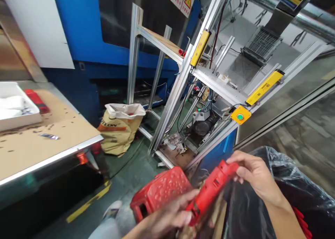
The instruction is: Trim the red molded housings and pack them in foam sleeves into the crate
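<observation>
A long red plastic housing (211, 188), with small slots and holes along it, is held tilted in front of me between both hands. My left hand (175, 211) is closed round its lower end. The fingers of my right hand (250, 169) pinch the upper end. Behind my left hand is a red plastic stool (164, 190) with a bumpy top. To the right, close to my right forearm, stands a bin lined with a clear plastic bag (285, 178); several red pieces (300, 219) show inside it, partly hidden by my arm.
At left is a workbench (65, 134) with a white tray (21, 118), a red part (36, 101) and scattered dark bits. A paper sack (119, 134) stands on the floor. Ahead rises an aluminium frame (172, 95) with yellow sensor bars (265, 87) and a green button (240, 117).
</observation>
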Demonstrator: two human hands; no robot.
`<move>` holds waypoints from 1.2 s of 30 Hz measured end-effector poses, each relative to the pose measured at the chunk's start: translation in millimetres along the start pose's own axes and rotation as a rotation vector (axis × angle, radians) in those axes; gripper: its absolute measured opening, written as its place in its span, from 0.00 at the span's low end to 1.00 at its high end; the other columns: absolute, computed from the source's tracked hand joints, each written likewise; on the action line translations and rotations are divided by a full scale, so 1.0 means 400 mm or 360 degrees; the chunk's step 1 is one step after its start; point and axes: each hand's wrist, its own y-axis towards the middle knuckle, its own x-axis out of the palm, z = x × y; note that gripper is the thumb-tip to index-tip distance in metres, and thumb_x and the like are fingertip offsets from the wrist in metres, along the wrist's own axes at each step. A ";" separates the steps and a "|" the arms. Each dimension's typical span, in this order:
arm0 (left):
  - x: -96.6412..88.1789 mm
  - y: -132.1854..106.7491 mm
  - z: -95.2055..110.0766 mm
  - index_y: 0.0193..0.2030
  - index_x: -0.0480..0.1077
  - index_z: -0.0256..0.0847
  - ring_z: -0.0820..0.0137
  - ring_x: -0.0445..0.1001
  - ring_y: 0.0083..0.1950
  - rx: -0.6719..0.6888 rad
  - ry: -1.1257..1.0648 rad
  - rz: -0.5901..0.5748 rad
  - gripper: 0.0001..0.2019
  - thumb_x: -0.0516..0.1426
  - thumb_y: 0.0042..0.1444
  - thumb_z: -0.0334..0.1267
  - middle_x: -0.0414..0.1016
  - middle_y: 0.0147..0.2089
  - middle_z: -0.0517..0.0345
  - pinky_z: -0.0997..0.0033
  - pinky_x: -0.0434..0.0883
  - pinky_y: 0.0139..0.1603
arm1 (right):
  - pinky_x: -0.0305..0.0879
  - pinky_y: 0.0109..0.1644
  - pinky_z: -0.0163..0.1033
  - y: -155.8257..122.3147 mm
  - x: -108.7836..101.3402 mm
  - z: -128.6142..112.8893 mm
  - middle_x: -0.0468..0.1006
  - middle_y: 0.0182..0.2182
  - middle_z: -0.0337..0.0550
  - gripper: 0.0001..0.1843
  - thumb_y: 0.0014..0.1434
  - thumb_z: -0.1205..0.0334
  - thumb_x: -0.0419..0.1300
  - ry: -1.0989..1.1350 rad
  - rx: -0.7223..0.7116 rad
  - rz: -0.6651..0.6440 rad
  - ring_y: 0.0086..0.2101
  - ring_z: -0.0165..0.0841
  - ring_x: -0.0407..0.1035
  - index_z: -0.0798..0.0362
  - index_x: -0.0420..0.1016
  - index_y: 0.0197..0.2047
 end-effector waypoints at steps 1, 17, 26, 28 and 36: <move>0.004 0.003 -0.002 0.60 0.70 0.41 0.68 0.78 0.33 -0.0015 -0.0071 -0.0014 0.39 0.63 0.48 0.65 0.82 0.42 0.49 0.76 0.70 0.31 | 0.66 0.23 0.31 0.002 0.004 0.001 0.77 0.30 0.41 0.17 0.56 0.45 0.68 -0.0027 0.0011 0.0046 0.24 0.28 0.69 0.50 0.82 0.38; -0.019 0.052 -0.010 0.46 0.78 0.35 0.75 0.76 0.26 -0.0424 -0.0740 0.0110 0.31 0.64 0.49 0.62 0.81 0.30 0.55 0.83 0.67 0.22 | 0.62 0.29 0.34 0.056 -0.001 0.036 0.74 0.24 0.39 0.24 0.56 0.37 0.63 -0.0424 0.0129 0.0399 0.25 0.30 0.66 0.53 0.77 0.32; -0.154 0.111 0.175 0.54 0.77 0.41 0.57 0.75 0.53 0.0419 0.0387 0.0790 0.29 0.66 0.49 0.57 0.79 0.53 0.50 0.60 0.67 0.62 | 0.72 0.35 0.39 0.148 0.092 0.066 0.82 0.42 0.44 0.22 0.63 0.44 0.54 -0.1225 0.0176 0.0417 0.37 0.38 0.77 0.48 0.77 0.51; -0.202 0.130 0.220 0.54 0.78 0.42 0.55 0.74 0.57 0.0523 0.0446 0.0853 0.30 0.66 0.49 0.58 0.79 0.55 0.50 0.56 0.66 0.64 | 0.75 0.39 0.43 0.179 0.157 0.102 0.83 0.44 0.45 0.24 0.60 0.47 0.58 -0.1429 0.0151 0.0340 0.39 0.42 0.79 0.49 0.76 0.55; -0.338 0.214 0.424 0.57 0.76 0.40 0.51 0.74 0.59 0.0708 0.0617 0.1002 0.34 0.66 0.47 0.60 0.79 0.56 0.46 0.54 0.69 0.64 | 0.77 0.44 0.41 0.435 0.346 0.225 0.83 0.46 0.51 0.25 0.63 0.56 0.55 -0.1397 -0.0344 0.0934 0.41 0.42 0.81 0.57 0.71 0.60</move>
